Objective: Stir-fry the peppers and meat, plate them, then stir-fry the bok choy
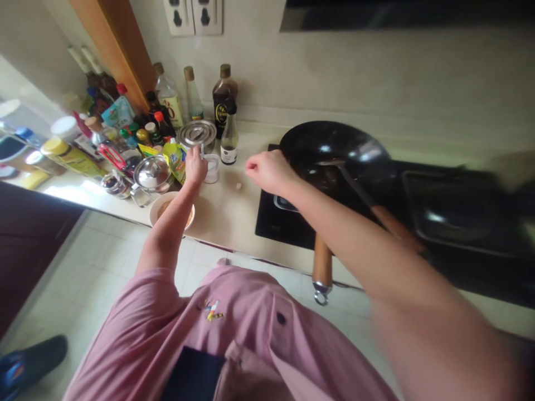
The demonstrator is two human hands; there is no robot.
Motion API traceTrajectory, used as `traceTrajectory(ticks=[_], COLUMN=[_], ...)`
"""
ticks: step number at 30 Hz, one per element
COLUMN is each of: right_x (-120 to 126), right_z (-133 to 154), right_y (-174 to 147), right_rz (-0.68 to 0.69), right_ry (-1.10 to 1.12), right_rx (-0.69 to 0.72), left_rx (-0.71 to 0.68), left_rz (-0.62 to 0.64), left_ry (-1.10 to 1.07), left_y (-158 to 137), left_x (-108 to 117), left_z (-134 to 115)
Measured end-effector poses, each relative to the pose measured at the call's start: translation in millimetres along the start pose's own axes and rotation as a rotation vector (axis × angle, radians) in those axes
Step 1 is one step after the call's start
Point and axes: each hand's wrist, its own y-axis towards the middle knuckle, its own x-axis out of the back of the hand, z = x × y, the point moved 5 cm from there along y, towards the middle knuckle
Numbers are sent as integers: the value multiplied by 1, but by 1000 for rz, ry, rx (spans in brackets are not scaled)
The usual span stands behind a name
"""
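Observation:
My left hand (pixel 195 166) is closed at the small clear tub (pixel 212 169) on the counter. A pale sliver shows above its fingers; what it grips is hard to make out. My right hand (pixel 270 170) is closed in a fist or pinch in the air, between the tub and the wok, and whatever is inside it is hidden. The black wok (pixel 301 139) sits on the dark stove, a turner (pixel 359 189) with a wooden handle leaning in it. Below my left forearm, partly covered, stands a white bowl (pixel 190 221) with brownish contents.
A dark sauce bottle (pixel 229 139) stands behind the tub, near a lidded steel pot (pixel 197 135). Several bottles, jars and packets crowd the left counter. A small pale round piece (pixel 238 186) lies on the counter (pixel 225 214). The wok's wooden handle (pixel 322 262) juts past the front edge.

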Motion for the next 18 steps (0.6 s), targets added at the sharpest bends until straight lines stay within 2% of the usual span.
traceTrajectory(ticks=[3,7,10,13,18], right_x=[-46,-89,-110,-124,-126], right_z=[12,25,35,37,27], right_y=[47,74,74,70,50], right_rz=[24,74,157,206,206], right_ry=[-9,3,-1,-2,67], right_rx=[23,109,147,99,82], left_rx=[52,-5,-71,-66,-40], left_rz=[97,200,240,249,294], left_ry=[45,106,113,85,51], left_y=[-1,-4,-14,-27,-57], left_x=[-3,-1,1,4,9], left_z=[6,8,6,3,-8])
